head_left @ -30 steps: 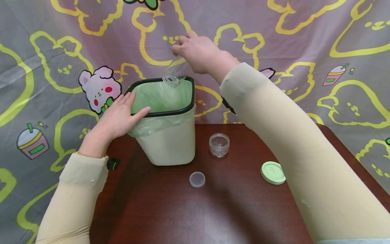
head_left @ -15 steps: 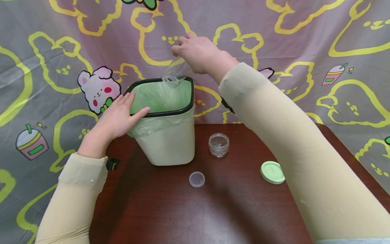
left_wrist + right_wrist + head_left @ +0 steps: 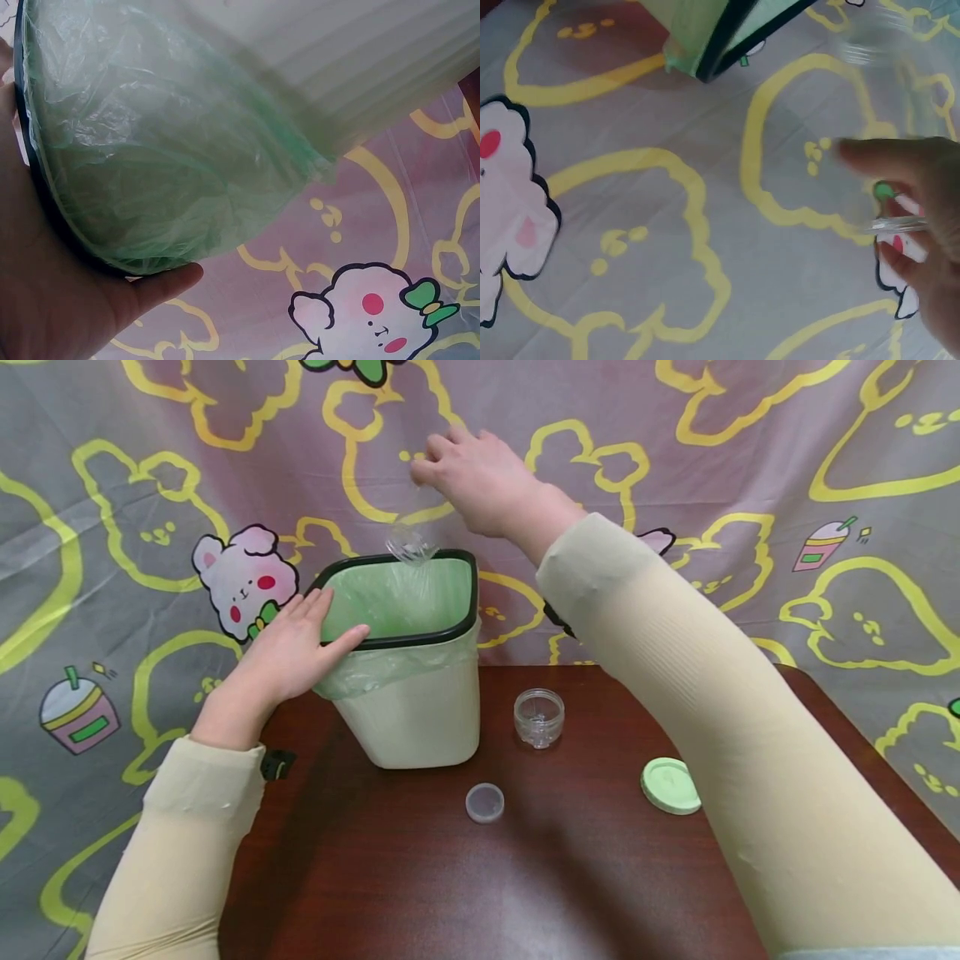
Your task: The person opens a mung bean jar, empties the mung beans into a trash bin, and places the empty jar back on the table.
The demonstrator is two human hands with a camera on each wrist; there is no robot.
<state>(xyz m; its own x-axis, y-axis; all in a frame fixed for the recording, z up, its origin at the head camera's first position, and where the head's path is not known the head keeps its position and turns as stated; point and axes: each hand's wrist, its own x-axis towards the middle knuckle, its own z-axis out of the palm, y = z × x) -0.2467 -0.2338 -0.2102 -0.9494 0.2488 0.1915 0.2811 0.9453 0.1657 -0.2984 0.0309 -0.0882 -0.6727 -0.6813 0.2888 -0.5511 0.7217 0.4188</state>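
My left hand (image 3: 288, 647) rests on the black rim of a cream waste bin (image 3: 420, 718), fingers spread and thumb lying over the front edge. A light green liner bag (image 3: 172, 150) is folded over that rim. Above the bin, my right hand (image 3: 480, 481) grips a clear bottle (image 3: 412, 543), its mouth tilted down over the opening. In the right wrist view the bottle's threaded neck (image 3: 874, 46) looks blurred, and the thumb and fingers lie around its transparent body. No contents are discernible in it.
On the brown table (image 3: 420, 868) stands a clear open jar (image 3: 538, 718), right of the bin. A small translucent lid (image 3: 484, 803) lies in front, and a light green lid (image 3: 671, 785) sits near my right sleeve. A patterned curtain (image 3: 247, 427) hangs behind.
My right hand has shifted slightly left and up with the bottle, whose mouth has moved left and up over the bin. The left hand and the bin stay put.
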